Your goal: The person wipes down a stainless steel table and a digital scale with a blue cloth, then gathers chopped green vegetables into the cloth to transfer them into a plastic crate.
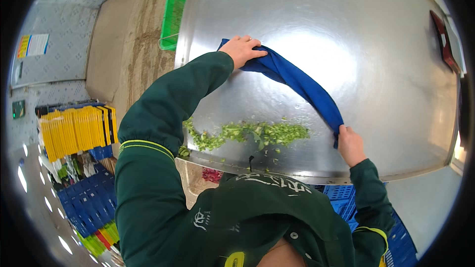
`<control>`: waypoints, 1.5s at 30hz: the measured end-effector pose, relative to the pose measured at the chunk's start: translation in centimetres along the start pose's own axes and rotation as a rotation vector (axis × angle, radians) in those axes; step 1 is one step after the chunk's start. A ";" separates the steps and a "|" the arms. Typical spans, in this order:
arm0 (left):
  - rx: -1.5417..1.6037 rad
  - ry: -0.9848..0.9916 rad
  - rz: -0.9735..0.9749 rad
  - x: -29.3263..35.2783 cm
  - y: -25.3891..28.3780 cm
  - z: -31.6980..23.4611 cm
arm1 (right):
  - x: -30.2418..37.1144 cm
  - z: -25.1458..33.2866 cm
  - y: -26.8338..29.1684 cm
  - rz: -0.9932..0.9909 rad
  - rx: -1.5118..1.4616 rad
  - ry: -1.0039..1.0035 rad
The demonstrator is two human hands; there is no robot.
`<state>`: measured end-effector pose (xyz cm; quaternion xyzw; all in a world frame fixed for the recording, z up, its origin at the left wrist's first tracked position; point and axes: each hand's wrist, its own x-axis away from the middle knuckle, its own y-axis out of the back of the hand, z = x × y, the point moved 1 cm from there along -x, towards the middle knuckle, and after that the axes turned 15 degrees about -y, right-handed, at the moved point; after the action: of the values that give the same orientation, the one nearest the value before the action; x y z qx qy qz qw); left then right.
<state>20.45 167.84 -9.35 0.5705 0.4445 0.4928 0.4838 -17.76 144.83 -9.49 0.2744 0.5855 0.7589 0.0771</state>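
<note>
A long blue cloth (297, 78) stretches in a curve across the steel table (386, 113), one end in each hand. My left hand (242, 51) presses its far left end against the tabletop, fingers closed over the fabric. Farther right and nearer to me, my right hand (350, 144) grips the other end, which hangs in a short tail below the fist. A strip of chopped green vegetable scraps (257, 134) lies on the table between the cloth and my body. Small wet drops and bits surround the scraps.
A green plastic basket (171, 17) stands beyond the table's left edge. A dark red object (444, 42) rests at the far right edge. Blue crates (341, 198) sit below the near right edge. Stacked yellow crates (76, 131) and blue crates (89, 200) stand at left.
</note>
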 end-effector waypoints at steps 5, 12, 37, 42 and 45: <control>-0.129 0.144 0.017 8.3 -1.3 3.0 | -2.7 7.8 -0.3 -0.019 -0.029 0.108; -0.143 0.333 0.118 19.4 -2.8 1.1 | -9.0 13.3 0.8 -0.115 -0.007 0.292; 0.241 0.641 0.034 25.1 -2.5 -24.7 | 0.6 9.8 -0.4 0.042 0.070 0.389; 0.314 0.648 0.023 25.9 -2.6 -25.6 | 4.3 9.9 -1.1 0.069 0.059 0.348; 0.383 0.680 -0.058 26.6 -2.9 -25.5 | 5.4 9.9 -1.6 0.067 0.027 0.344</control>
<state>-1.80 197.29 -7.54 0.4421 0.6793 0.5478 0.2074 -17.60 156.06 -7.61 0.1610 0.5906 0.7889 -0.0530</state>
